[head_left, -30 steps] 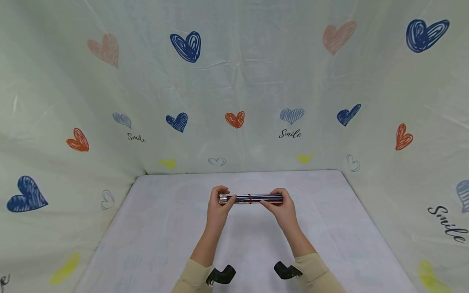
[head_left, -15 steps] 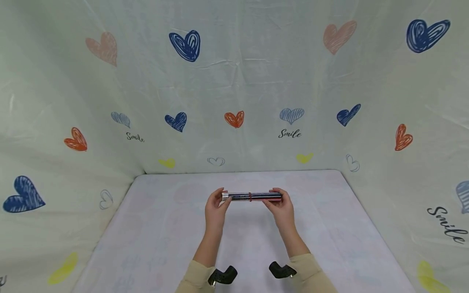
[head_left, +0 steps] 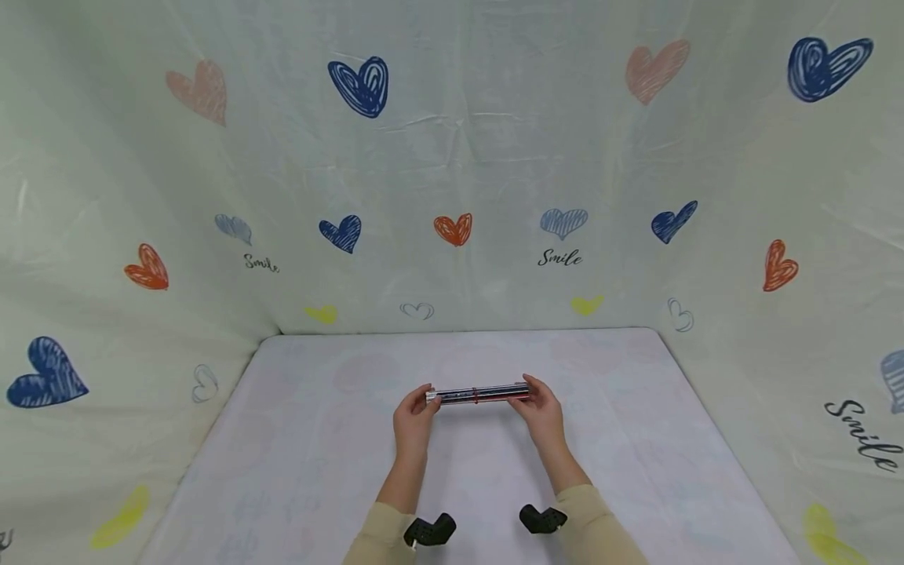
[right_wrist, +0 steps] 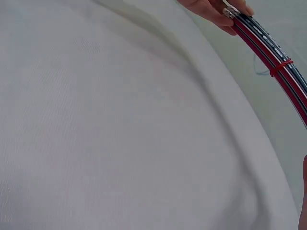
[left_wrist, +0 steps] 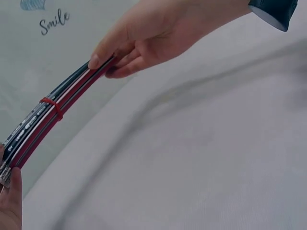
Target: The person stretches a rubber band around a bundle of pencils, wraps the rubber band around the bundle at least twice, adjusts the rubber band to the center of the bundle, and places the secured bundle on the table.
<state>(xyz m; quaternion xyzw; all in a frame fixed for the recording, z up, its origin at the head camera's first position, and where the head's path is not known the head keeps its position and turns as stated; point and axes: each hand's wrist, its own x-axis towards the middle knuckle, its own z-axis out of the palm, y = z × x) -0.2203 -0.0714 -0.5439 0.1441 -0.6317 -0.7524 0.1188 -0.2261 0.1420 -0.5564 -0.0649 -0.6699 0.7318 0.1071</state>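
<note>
A bundle of pencils point(head_left: 459, 395), dark and red with pale stripes, is held level above the white table by both hands. A red band point(left_wrist: 53, 108) ties it round the middle. My left hand point(head_left: 413, 424) pinches the end with the silvery metal tips point(right_wrist: 231, 11), thumb on the near side. At the opposite end, my right hand point(head_left: 542, 414) pinches the bundle between thumb and fingers. The left wrist view shows the right hand point(left_wrist: 153, 33) at the far end of the pencils; the fingers cover that end.
The white table point(head_left: 318, 455) stretches under both hands, with soft shadows on it. A pale curtain point(head_left: 459, 157) printed with hearts and "Smile" hangs behind and along both sides. Black camera mounts point(head_left: 431, 530) are on both wrists.
Both hands have lowered the pencil bundle slightly toward the table's near side. Its right end now sits a little higher than its left. The grips stay at both ends.
</note>
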